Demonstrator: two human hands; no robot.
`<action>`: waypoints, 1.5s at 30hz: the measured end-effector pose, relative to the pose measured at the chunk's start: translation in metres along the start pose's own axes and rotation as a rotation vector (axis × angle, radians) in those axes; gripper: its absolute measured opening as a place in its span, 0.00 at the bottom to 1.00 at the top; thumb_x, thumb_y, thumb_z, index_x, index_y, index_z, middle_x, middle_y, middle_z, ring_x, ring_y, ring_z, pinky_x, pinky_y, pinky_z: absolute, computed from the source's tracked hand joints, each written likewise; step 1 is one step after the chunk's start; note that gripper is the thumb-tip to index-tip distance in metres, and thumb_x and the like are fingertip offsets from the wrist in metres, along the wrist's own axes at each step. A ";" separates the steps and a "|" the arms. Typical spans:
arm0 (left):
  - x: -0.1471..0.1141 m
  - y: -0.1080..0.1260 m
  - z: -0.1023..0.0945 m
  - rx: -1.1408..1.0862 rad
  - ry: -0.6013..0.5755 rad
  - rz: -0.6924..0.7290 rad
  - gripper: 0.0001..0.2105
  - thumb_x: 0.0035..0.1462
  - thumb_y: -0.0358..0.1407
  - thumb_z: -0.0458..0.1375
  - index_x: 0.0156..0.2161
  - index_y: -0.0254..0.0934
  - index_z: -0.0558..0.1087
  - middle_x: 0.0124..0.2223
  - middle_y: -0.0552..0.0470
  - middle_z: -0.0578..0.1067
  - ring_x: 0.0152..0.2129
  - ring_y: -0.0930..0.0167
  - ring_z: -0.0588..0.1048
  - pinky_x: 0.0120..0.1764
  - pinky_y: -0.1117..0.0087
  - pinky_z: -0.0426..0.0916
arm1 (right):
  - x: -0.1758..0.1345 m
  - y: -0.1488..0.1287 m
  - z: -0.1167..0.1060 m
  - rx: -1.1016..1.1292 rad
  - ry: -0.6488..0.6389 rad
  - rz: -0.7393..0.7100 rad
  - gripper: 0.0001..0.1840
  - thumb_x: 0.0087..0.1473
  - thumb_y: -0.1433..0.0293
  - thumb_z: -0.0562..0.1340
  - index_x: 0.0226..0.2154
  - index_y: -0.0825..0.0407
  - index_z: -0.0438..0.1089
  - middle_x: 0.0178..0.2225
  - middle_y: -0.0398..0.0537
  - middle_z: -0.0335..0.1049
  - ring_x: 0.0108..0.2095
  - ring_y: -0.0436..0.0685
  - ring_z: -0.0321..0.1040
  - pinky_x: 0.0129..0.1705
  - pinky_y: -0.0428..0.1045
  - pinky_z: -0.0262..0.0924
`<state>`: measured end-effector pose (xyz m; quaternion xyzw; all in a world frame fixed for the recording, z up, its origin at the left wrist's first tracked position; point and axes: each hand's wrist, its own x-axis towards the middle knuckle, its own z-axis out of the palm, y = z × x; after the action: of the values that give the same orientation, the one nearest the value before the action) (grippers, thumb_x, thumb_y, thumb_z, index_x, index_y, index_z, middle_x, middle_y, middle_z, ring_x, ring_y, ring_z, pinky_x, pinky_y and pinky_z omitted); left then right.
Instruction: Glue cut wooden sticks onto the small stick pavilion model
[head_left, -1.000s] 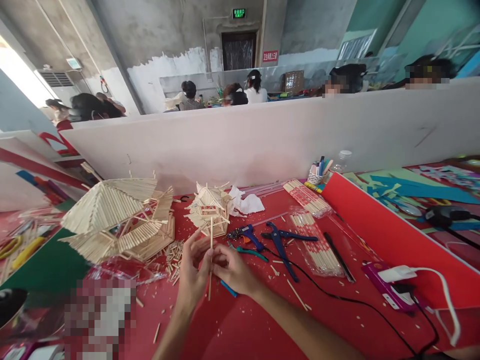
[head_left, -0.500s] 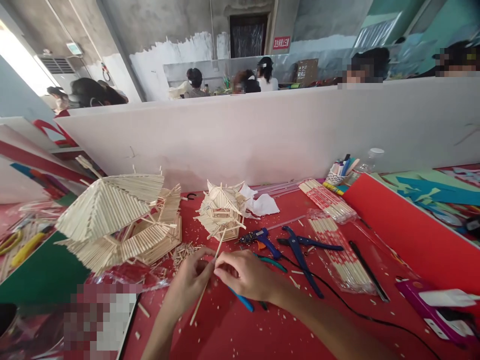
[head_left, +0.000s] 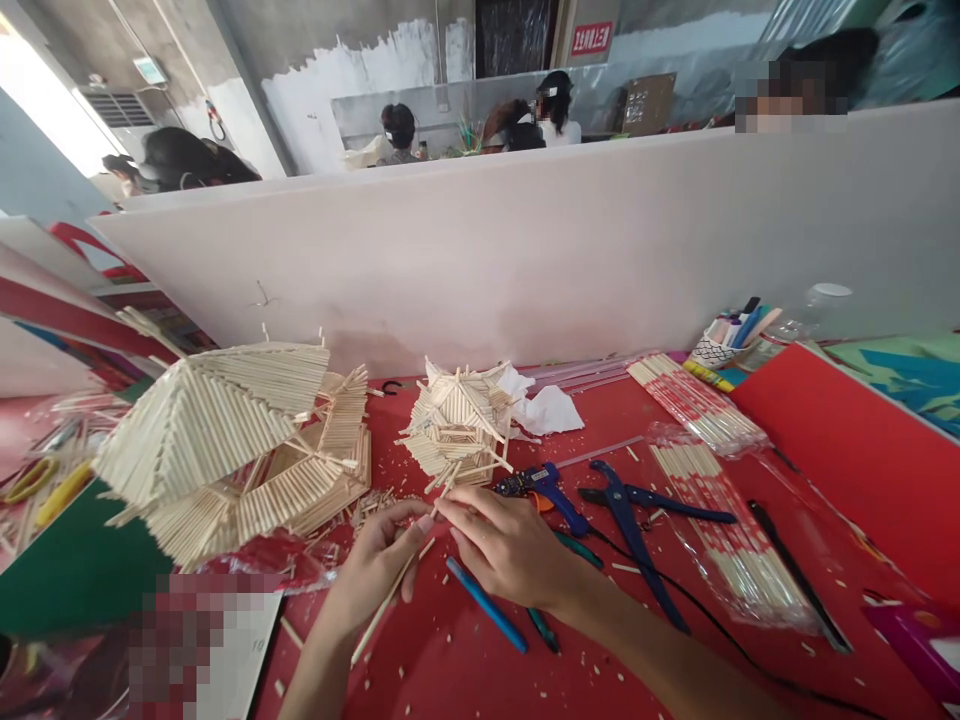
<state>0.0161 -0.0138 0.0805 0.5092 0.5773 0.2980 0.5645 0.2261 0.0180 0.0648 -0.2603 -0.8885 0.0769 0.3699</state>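
1. Left hand [head_left: 384,560] pinches a thin, pale wooden stick [head_left: 391,607], held aslant; right hand [head_left: 517,548] touches its upper end, closure hidden from me.
2. Step, my reading: adjusting the stick by fingertip. Next move seems to call for a steady pinch.
3. Just beyond: small, tiered, pale-stick model [head_left: 459,410].
4. Rightward: blue plastic glue gun [head_left: 553,490], then blue long-handled cutter [head_left: 624,522].
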 end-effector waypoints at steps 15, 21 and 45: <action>-0.001 0.005 0.004 -0.045 -0.029 -0.031 0.37 0.57 0.63 0.57 0.55 0.30 0.73 0.10 0.61 0.63 0.06 0.76 0.58 0.15 0.77 0.47 | -0.003 0.008 -0.003 -0.002 -0.026 0.036 0.23 0.64 0.78 0.55 0.60 0.56 0.67 0.54 0.60 0.74 0.51 0.60 0.76 0.49 0.53 0.76; 0.000 0.005 0.002 -0.045 -0.020 -0.049 0.38 0.57 0.64 0.57 0.55 0.29 0.73 0.10 0.62 0.63 0.07 0.77 0.57 0.15 0.77 0.47 | -0.003 0.008 -0.002 0.009 -0.031 0.041 0.22 0.65 0.77 0.55 0.60 0.56 0.67 0.54 0.60 0.75 0.51 0.60 0.76 0.50 0.53 0.76; 0.002 0.003 -0.002 -0.107 -0.112 -0.055 0.31 0.60 0.59 0.56 0.51 0.31 0.76 0.11 0.64 0.59 0.07 0.77 0.55 0.16 0.75 0.45 | -0.002 0.014 -0.002 -0.054 -0.020 -0.006 0.26 0.64 0.78 0.54 0.63 0.55 0.64 0.56 0.60 0.74 0.52 0.60 0.75 0.49 0.53 0.76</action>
<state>0.0149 -0.0105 0.0827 0.4781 0.5418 0.2840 0.6302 0.2346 0.0293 0.0607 -0.2668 -0.8948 0.0545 0.3539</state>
